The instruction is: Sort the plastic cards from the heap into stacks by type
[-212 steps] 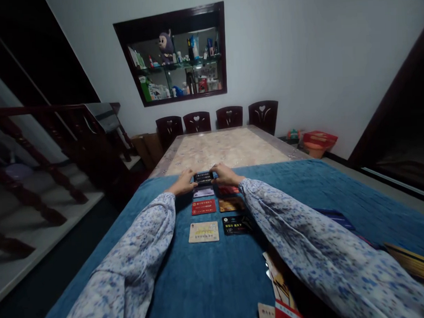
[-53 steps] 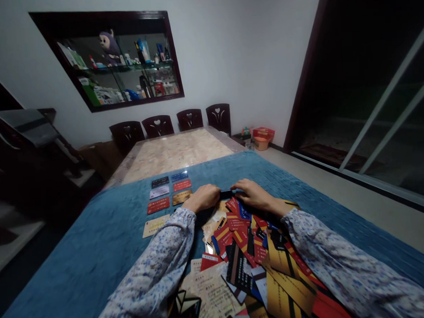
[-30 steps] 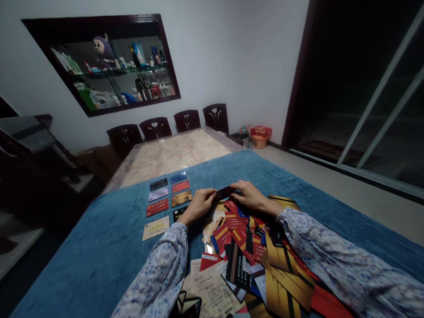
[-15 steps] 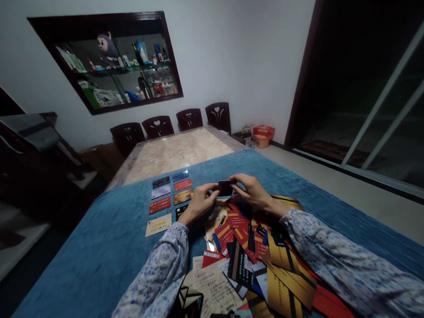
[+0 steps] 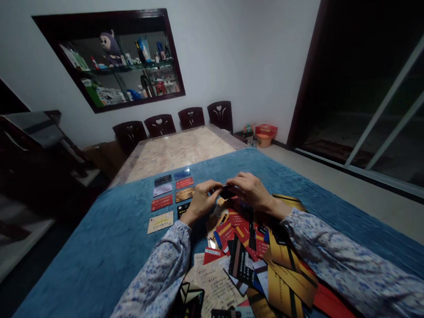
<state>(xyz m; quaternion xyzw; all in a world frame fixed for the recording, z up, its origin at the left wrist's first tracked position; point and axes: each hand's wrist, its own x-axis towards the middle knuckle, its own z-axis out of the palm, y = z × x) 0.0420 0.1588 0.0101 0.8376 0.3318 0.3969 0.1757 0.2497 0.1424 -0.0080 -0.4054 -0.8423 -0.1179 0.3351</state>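
Between my two hands is a small dark card [image 5: 227,193], tilted and partly covered by fingers. My left hand [image 5: 203,199] pinches its left edge, thumb and forefinger together. My right hand [image 5: 250,191] grips the other side, its fingers curled over the card. Just below them spreads a heap of loose cards, with red cards [image 5: 237,219], gold cards [image 5: 285,286] and a black striped card [image 5: 240,262] overlapping. To the left, cards lie in two columns, among them a red card [image 5: 161,202] and a cream card [image 5: 160,222].
A blue cloth [image 5: 107,255] covers the near part of the table; its bare marble top [image 5: 177,148] shows beyond. Dark chairs [image 5: 161,125] stand along the far side. An orange bucket [image 5: 263,139] sits on the floor by the wall. Shelves [image 5: 139,65] are set into the wall.
The dark card has tipped from facing me to a steeper tilt, so less of its face shows. My right hand has turned inward over it. The view has shifted slightly.
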